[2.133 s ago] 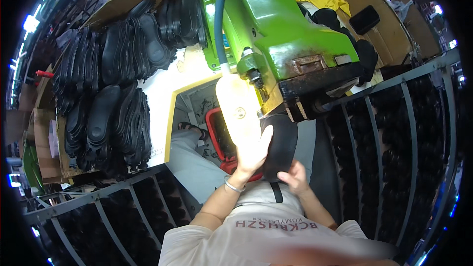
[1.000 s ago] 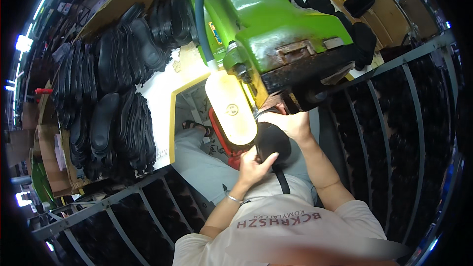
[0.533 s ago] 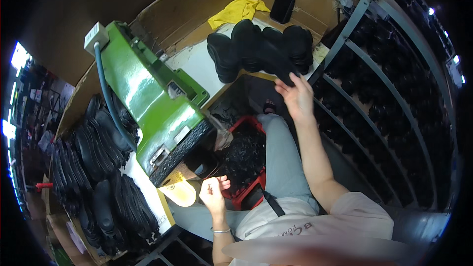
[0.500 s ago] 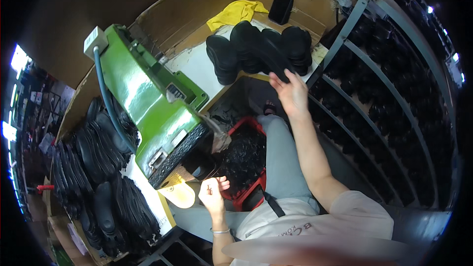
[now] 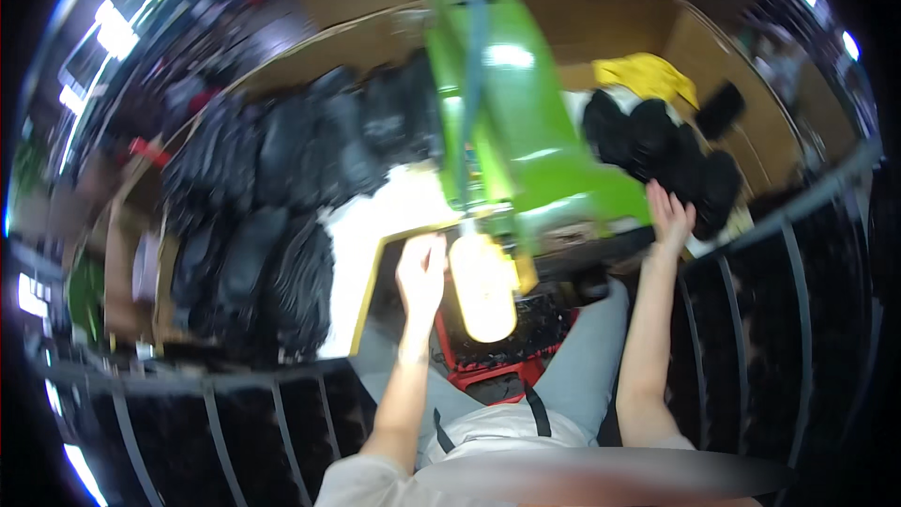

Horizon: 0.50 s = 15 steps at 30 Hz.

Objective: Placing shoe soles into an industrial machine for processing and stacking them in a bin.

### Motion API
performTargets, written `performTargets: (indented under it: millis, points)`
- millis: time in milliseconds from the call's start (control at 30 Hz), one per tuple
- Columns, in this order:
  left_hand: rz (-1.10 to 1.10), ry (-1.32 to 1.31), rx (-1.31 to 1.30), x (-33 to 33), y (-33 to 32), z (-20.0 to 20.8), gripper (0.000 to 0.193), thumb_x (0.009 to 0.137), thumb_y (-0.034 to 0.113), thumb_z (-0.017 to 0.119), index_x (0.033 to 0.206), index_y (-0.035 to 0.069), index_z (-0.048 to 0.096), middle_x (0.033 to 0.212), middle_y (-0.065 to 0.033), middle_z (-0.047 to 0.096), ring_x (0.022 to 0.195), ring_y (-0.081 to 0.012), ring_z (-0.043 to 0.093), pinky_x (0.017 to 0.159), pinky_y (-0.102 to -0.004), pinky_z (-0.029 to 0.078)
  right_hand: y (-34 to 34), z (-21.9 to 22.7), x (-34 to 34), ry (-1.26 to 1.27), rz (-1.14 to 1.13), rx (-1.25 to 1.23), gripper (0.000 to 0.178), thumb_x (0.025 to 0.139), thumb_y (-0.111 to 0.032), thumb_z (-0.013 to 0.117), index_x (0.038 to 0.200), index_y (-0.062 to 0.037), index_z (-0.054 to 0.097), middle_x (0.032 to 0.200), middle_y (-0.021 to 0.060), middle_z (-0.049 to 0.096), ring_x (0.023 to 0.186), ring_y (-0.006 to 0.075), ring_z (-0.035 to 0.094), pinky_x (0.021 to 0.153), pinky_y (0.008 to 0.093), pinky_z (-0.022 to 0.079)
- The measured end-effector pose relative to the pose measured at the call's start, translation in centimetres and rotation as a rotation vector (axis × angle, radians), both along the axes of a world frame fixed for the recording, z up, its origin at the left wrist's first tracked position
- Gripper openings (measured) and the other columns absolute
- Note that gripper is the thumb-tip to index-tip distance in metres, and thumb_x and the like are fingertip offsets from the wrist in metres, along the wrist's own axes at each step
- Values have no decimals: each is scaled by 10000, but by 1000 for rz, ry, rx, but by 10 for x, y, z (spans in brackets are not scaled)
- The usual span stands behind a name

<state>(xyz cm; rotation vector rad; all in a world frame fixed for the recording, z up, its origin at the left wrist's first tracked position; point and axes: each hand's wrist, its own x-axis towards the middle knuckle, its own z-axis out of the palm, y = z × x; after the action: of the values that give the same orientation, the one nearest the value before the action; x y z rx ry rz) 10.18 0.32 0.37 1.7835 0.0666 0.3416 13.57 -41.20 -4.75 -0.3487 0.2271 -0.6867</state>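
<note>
The picture is smeared by motion. My right hand (image 5: 670,216) has its fingers spread beside stacks of black shoe soles (image 5: 649,136) at the right of the green machine (image 5: 540,113); nothing shows in its grasp. My left hand (image 5: 421,274) is raised just left of the machine's rounded yellow plate (image 5: 482,296), apart from it. Its fingers are blurred, so whether they hold anything cannot be made out. Many more black soles (image 5: 291,145) stand in packed rows on the left of the worktop (image 5: 361,249).
A red bin (image 5: 474,380) with black scraps sits between my legs, below the machine. Cardboard walls (image 5: 601,23) surround the worktop. A yellow cloth (image 5: 648,78) and a dark block (image 5: 721,111) lie at the back right. Metal racks (image 5: 802,305) stand at both sides.
My view has swung left, so the machine now appears near the middle. My right hand no longer touches the top sole. My left hand has moved to the left side of the yellow plate.
</note>
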Motion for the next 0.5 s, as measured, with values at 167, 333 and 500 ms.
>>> performTargets:
  millis: [167,333,500]
  points:
    - [313,-335,110,118,67,0,423,775,95,678,1156,12,514,1116,-154,508,1045,-279,512,864,-352,450,109,-20,-56,202,155,-130,567,844,55,502,1363,20,275,1183,206,513,1074,308,542,923,396,465]
    - [582,-182,340,173,74,1,524,711,123,695,1179,31,477,1201,-195,400,1150,-369,358,999,-441,297,155,-58,-122,558,345,-123,502,821,38,520,1293,-3,352,1098,178,542,969,289,588,813,392,508]
    - [550,36,634,157,78,-14,544,656,97,702,1147,37,476,1197,-190,401,1150,-337,361,948,-439,307,155,-74,-161,718,322,-86,539,812,39,525,1300,6,298,1063,216,529,916,324,601,763,422,523]
